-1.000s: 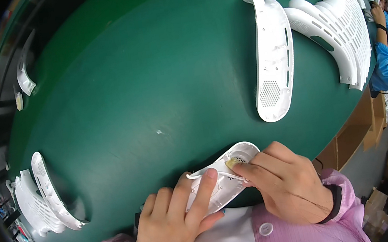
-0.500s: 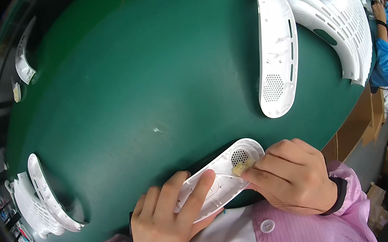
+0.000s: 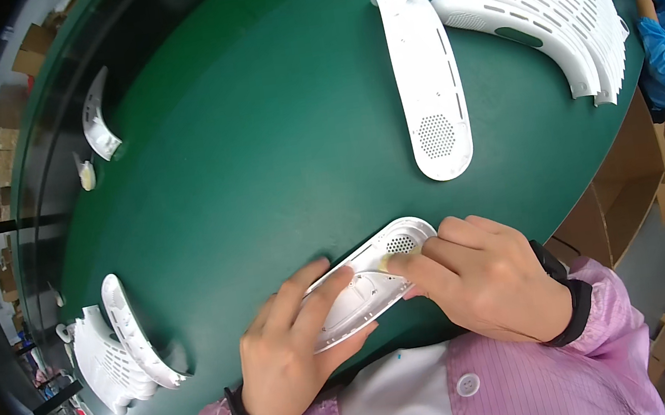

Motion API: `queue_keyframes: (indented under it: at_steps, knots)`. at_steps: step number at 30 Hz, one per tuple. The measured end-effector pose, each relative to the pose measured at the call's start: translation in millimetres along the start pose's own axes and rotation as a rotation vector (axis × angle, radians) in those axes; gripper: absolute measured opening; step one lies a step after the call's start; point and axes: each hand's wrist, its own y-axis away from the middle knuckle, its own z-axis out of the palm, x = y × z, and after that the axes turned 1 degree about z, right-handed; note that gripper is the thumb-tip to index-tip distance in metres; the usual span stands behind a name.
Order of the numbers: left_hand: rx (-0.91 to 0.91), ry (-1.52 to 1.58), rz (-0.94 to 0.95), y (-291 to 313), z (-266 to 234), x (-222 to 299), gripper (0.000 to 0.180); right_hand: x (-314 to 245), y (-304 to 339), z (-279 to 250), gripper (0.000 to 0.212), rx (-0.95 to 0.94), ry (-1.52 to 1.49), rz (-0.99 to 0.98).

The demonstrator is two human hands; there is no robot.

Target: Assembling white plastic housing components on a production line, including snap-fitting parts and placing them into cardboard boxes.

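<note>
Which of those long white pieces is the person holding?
The white piece in front of the pink jacket: the left hand grips it, the right hand reaches inside. The loose piece at upper right just lies on the green table.

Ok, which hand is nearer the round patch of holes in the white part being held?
Right: the right hand is just beside the round patch of holes; the left hand holds the white part toward its other end.
</note>
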Motion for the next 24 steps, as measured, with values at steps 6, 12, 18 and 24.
queue_keyframes:
  at_steps: [6,12,18,24]
  knots:
    - [0.064,-0.024,0.027,6,-6,3,0.050,2,7,-19,0.032,-0.040,-0.134,-0.004]
    - [0.382,-0.068,0.011,-35,-61,-23,0.043,35,88,-114,0.032,0.232,-0.281,0.191]
    - [0.604,-0.342,-0.054,-170,-138,-108,0.045,124,203,-168,0.022,0.458,-0.310,0.918]
    - [0.314,-0.217,0.271,-207,-98,-78,0.039,217,254,-195,0.052,-0.064,0.242,1.484]
